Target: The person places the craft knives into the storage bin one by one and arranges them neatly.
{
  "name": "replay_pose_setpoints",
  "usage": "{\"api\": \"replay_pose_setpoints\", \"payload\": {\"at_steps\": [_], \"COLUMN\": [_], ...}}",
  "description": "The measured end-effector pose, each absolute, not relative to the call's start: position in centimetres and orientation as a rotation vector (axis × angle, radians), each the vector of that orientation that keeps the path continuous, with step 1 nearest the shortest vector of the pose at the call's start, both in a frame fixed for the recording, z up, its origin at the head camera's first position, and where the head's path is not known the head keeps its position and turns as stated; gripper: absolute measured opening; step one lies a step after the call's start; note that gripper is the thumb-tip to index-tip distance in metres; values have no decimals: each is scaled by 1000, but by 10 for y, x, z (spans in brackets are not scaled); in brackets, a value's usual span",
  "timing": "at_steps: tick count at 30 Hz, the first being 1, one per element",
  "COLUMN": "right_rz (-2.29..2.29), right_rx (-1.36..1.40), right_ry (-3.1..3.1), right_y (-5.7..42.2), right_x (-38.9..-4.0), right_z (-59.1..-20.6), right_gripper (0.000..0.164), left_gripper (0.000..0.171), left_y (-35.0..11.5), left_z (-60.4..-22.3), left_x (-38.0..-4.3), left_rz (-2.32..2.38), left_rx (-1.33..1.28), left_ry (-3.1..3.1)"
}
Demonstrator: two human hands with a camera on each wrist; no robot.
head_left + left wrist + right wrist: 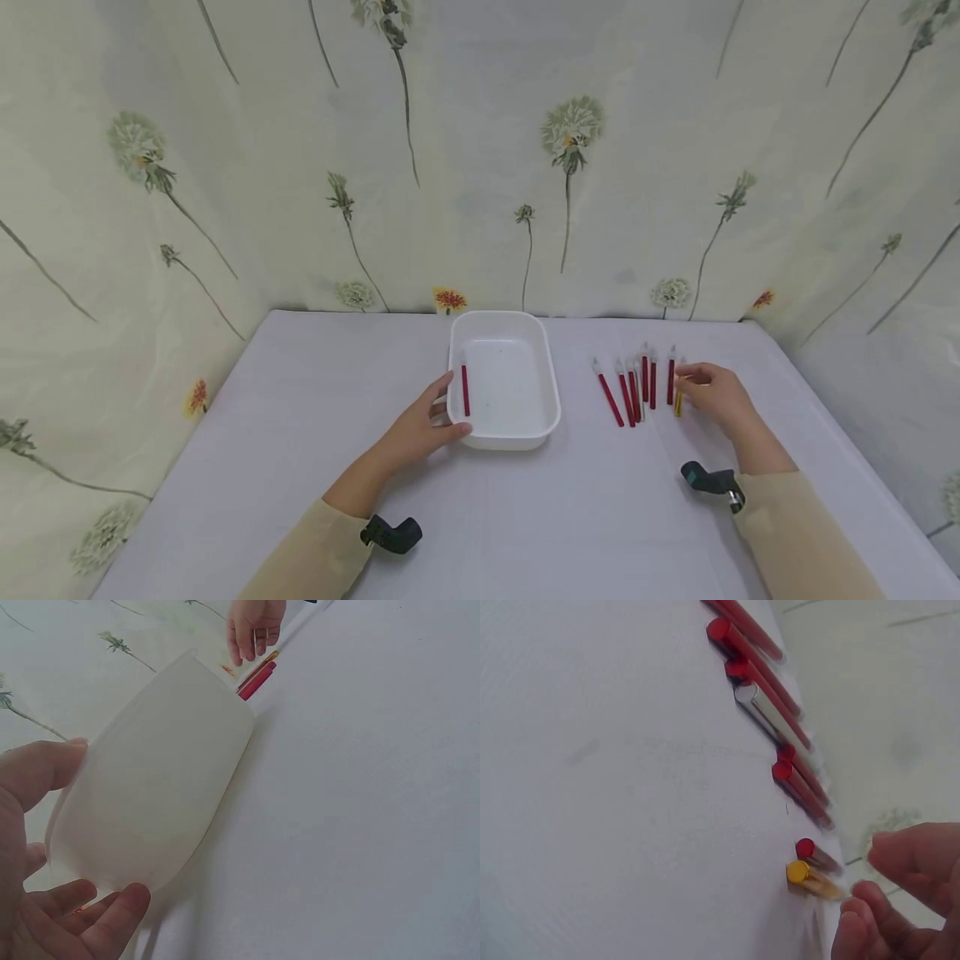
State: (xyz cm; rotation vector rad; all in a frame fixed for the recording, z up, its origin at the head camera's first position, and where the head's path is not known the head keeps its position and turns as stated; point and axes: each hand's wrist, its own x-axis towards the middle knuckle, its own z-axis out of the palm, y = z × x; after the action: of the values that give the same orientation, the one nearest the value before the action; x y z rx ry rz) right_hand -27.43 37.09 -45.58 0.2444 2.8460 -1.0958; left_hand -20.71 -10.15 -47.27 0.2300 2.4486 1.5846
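Note:
My left hand (422, 427) grips the left side of a white plastic tray (516, 430), thumb at its rim and fingers along its outer wall. Inside the tray, near its left wall, lies one slim red pencil-like stick (466, 390) with a pale, clear tip. My right hand (716, 393) hovers at the tip end of a yellow stick (799, 871), the rightmost of a row on the table. Its thumb and fingers are bent but apart in the right wrist view, with nothing seen between them. Just left of the yellow stick is a red stick (805, 847).
Several more red sticks (609, 402) lie roughly side by side right of the tray, with a silver-white stick (747, 694) among them. A pale cloth (585, 508) covers the table. Behind it hangs a flower-printed curtain (480, 150).

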Motion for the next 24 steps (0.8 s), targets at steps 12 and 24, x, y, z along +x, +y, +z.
{"api": "replay_pose_setpoints", "payload": {"at_steps": [12,24], "right_rz": [-1104,-1072], "right_rx": [300,280], "right_ry": [2771,2766], "right_y": [384,387], "right_x": [-288,-286], "right_z": [-467,-468], "right_gripper": [48,47], "left_gripper": [94,95], "left_y": [-100,-100], "left_z": [-472,-474], "left_x": [-206,-206], "left_rz": [1579,1584], "left_rx": [213,206], "left_ry": [2451,2452]}}
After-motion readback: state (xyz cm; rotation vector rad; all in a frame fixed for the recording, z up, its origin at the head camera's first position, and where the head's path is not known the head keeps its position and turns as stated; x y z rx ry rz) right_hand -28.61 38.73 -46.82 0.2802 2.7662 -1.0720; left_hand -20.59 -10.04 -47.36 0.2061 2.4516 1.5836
